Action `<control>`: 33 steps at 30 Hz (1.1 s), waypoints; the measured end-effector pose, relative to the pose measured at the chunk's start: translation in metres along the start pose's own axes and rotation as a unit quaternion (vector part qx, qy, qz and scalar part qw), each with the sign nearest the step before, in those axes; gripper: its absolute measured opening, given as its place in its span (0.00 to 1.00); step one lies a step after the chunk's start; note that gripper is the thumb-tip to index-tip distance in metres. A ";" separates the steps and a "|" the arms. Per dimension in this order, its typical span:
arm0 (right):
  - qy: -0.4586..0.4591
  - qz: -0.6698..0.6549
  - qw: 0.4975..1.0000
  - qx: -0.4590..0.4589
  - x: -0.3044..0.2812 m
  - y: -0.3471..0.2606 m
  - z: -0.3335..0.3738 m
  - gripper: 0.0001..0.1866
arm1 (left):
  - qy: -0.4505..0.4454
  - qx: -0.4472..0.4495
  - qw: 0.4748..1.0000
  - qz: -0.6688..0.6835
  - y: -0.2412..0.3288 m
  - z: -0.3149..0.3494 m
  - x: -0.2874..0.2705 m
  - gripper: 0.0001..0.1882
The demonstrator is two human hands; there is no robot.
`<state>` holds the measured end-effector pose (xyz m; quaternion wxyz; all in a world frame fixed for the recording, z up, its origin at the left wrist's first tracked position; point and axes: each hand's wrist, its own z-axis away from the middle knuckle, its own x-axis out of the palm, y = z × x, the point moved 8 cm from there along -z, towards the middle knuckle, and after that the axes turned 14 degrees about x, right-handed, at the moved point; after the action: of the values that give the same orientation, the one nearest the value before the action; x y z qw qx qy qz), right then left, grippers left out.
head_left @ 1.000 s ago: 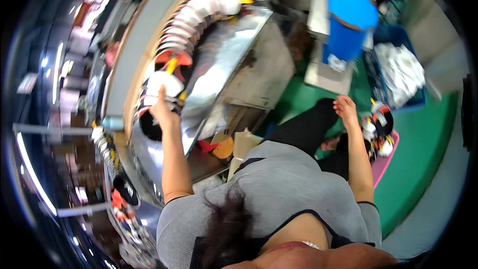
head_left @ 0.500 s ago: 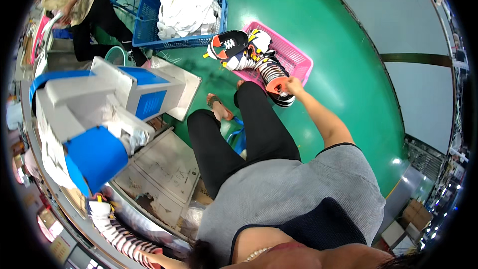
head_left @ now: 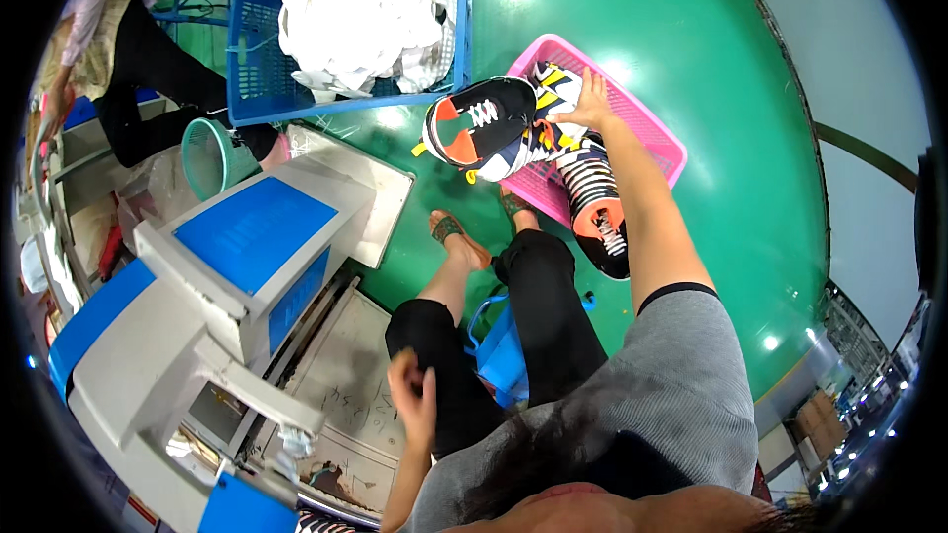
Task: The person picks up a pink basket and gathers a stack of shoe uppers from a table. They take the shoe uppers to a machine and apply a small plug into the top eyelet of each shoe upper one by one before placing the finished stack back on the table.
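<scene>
My right hand (head_left: 592, 107) reaches into a pink plastic basket (head_left: 647, 128), fingers spread against white, yellow and black shoe uppers (head_left: 559, 89). Below that arm, a row of nested striped shoe uppers (head_left: 590, 178) ends in a black laced upper with an orange lining (head_left: 604, 232). Another black and orange upper with white laces (head_left: 486, 118) lies over the basket's left edge. My left hand (head_left: 413, 397) hovers over my left thigh, thumb and fingers apart, with nothing visible in it. At the bottom edge, only a sliver of a striped stack (head_left: 321, 523) shows.
A white machine with blue panels (head_left: 237, 266) stands close on my left. Beyond it are a green bin (head_left: 202, 160) and a seated person (head_left: 148, 69). A blue crate (head_left: 346, 111) of white cloth stands ahead. A blue stool (head_left: 504, 355) is beneath me.
My right hand has left the near end of the striped row and moved to the uppers farther in. My left hand has come away from the striped stack at lower left. The view has shifted.
</scene>
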<state>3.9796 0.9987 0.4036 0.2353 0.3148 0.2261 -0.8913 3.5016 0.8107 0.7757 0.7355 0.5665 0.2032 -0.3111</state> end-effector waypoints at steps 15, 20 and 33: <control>-0.092 -0.413 0.902 0.088 0.007 -0.016 0.036 0.42 | 0.060 -0.134 0.949 0.280 -0.155 -0.362 0.245 0.24; -0.023 -0.432 0.894 0.116 -0.014 0.022 0.099 0.39 | -0.022 -0.226 0.900 0.372 -0.149 -0.324 0.232 0.32; -0.056 -0.674 0.728 0.113 0.040 -0.110 0.150 0.21 | 0.017 0.267 0.956 0.117 0.024 -0.275 0.183 0.40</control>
<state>3.8221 0.9920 0.5099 -0.4519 0.0532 0.2630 -0.8508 3.6659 1.0373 0.5976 0.5851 0.7673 0.0575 -0.2560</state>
